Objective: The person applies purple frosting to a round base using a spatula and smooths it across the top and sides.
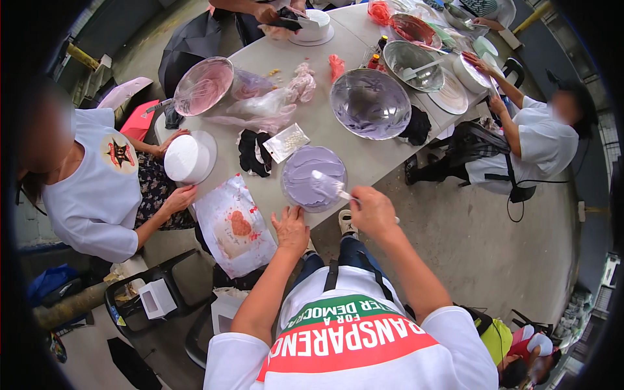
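A person on the left holds a plain white cake with nothing spread on it yet. Next comes a bowl of pink icing under clear wrap. In the middle sits the purple cake, near the table's front edge. Its top looks all covered in purple, so I think the spreading is nearly done and only smoothing is left. The left hand rests open by the cake's rim, fingers spread, holding nothing. The right hand is closed around a spatula lying on the icing. Further right, a big metal bowl has purple icing smeared inside
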`<action>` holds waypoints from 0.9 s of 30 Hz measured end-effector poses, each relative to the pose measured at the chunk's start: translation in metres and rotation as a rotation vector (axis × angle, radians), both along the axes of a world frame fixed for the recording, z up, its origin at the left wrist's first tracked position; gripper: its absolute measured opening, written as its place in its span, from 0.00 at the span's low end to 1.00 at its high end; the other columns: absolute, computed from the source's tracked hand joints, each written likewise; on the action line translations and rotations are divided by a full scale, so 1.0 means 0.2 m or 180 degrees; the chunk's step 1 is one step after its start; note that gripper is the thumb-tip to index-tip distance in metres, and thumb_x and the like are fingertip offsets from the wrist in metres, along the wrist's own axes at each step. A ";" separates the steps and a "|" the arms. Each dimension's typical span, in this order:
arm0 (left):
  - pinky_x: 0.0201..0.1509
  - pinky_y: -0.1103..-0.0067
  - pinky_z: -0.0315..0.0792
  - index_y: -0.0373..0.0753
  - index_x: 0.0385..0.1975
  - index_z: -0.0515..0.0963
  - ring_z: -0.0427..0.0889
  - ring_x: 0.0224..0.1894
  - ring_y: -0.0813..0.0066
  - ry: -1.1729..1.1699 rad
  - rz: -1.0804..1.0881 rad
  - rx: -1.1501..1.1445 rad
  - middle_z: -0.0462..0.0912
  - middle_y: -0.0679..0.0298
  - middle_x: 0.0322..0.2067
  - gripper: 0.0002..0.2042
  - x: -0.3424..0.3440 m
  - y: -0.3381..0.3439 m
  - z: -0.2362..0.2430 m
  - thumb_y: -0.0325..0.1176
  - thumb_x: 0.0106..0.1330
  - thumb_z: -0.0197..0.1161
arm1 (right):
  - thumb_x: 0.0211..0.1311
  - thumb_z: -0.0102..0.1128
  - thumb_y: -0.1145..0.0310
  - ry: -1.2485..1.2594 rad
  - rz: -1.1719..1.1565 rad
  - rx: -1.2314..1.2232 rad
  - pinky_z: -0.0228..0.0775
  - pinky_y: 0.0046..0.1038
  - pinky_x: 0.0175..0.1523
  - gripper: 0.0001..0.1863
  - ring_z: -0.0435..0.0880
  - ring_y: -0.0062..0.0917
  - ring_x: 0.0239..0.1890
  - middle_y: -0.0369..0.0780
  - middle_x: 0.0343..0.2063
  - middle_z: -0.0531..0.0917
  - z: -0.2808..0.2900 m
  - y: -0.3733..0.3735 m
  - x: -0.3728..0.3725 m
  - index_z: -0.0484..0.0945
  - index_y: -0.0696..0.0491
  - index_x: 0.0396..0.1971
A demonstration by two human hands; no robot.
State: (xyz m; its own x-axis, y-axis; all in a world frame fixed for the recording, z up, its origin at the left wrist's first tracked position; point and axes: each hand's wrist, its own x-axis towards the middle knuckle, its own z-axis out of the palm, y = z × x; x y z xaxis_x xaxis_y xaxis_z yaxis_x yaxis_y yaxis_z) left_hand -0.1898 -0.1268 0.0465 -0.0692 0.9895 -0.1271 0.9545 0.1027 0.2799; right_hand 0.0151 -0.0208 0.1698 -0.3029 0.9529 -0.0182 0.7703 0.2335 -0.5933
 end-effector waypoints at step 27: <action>0.67 0.46 0.49 0.39 0.58 0.73 0.65 0.66 0.59 0.0111 0.0019 -0.0043 0.70 0.65 0.59 0.32 0.01 0.00 -0.02 0.35 0.49 0.72 | 0.55 0.60 0.71 0.0044 0.0252 0.0109 0.75 0.44 0.41 0.04 0.83 0.46 0.36 0.46 0.31 0.82 -0.13 0.07 -0.15 0.77 0.53 0.31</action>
State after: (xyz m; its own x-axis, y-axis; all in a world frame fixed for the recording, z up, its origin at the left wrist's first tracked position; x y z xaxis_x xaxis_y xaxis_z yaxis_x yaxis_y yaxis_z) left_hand -0.1877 -0.1274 0.0423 -0.0796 0.9872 -0.1379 0.9630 0.1119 0.2450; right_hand -0.0150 -0.0075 0.1428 -0.3773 0.9259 0.0188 0.7405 0.3138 -0.5943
